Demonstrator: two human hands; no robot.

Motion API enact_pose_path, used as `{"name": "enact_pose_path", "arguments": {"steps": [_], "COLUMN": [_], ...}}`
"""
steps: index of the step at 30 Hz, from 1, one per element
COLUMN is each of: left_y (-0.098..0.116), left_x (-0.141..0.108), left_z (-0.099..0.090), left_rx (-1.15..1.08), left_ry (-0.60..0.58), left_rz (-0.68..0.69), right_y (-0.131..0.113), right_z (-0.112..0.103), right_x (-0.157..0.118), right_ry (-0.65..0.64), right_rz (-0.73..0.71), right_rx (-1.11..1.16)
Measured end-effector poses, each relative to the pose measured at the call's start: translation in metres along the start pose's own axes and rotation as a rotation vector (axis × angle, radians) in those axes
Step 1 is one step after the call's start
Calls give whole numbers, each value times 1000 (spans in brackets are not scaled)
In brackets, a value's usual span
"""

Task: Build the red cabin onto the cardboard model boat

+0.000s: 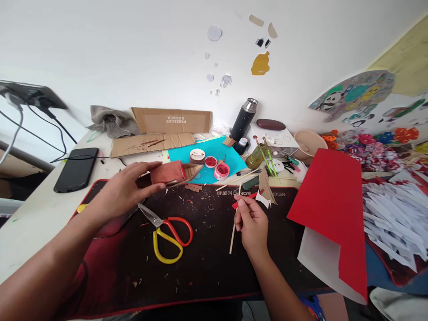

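Note:
My left hand (133, 185) grips a small red-painted cardboard piece (167, 173), with a pointed brown cardboard tip on its right side. It is held above the dark mat (200, 276). Further right, my right hand (252, 218) has its thumb and fingers pinched together; whatever is between the fingertips is too small to make out. A thin wooden stick (232, 236) runs beside and behind those fingers. Scissors (169, 232) with one red and one yellow handle lie between the hands, blades partly apart. Small red paper scraps (235, 205) are near my right fingertips.
Red paint jars (221, 171) stand on a blue sheet (179, 154) at the back. Behind are a black flask (244, 120) and cardboard (172, 120). A phone (76, 169) lies left; a large red sheet (331, 196) and white paper strips (394, 214) are at right.

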State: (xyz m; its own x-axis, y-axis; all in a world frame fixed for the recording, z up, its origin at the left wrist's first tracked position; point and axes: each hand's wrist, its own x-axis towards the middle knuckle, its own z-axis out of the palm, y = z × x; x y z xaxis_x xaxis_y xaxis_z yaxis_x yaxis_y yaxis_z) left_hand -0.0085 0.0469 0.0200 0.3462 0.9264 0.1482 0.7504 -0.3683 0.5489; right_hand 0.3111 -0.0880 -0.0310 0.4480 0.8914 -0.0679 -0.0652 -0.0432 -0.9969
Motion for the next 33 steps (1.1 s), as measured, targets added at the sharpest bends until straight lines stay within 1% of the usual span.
{"name": "enact_pose_path", "arguments": {"steps": [2,4,7,9,11,14,20,22,25,28,33], "left_y": [-2,1,11,17,21,21,12,12,18,26,33], "left_x": [-1,-3,-8,-11,-12,-9,6,8,4,-7,-17], "left_z": [-5,-1,20,35,47,57,62,62,59,56,59], "left_rx": [28,22,-13,-8,13,44,104,101,72,35,13], "left_ry": [34,-17,-163,-227,-254,-249,-161,-154,-194,-240,-234], "left_rz": [-4,40,139,201,252,294,261,256,260,280,288], "right_y": [7,13,18,18,16,15,14,13,14,14,14], "right_z": [-4,-6,-4,-2,-1,-1,1,1,1,0,0], "right_x": [-1,-3,-6,-7,-8,-8,-9,-9,-10,-10,-10], "right_ry": [19,27,27,35,41,43,23,26,36,44,44], "right_rz": [20,37,40,33,29,31,39,40,45,52,49], "right_rx": [15,29,45,43,33,27,18,16,24,29,11]}}
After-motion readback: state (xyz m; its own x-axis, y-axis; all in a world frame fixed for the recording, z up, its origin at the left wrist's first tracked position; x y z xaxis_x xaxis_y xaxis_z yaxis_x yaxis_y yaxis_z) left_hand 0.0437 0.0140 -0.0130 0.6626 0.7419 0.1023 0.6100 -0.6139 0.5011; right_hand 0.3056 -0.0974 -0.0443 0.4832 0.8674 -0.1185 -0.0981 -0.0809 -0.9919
